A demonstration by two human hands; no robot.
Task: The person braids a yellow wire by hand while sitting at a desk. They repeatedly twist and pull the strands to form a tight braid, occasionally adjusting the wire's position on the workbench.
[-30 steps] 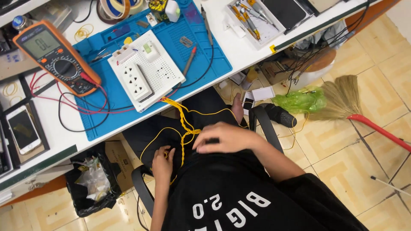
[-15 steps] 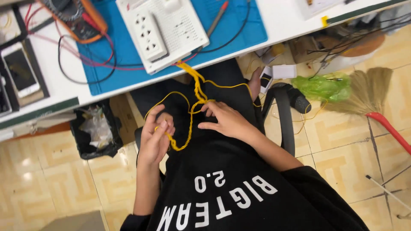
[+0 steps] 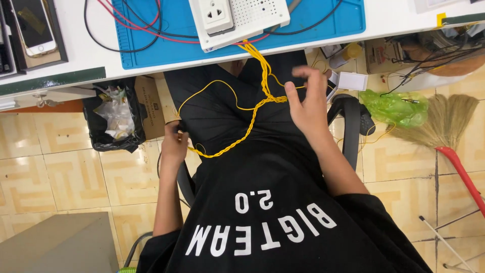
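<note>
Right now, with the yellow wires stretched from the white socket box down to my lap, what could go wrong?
The twisted yellow wires run from the socket box at the desk edge down to the left hand; a hard tug might drag the box off. A loose yellow loop lies across the lap near the right hand and could tangle. The wires pass close to the chair armrest and might snag there.

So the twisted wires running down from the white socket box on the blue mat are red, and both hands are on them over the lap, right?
Not quite: the head view shows the twisted wires are yellow, not red. The rest holds: they run down from the white socket box on the blue mat, with the left hand and right hand on them over the lap.
</note>
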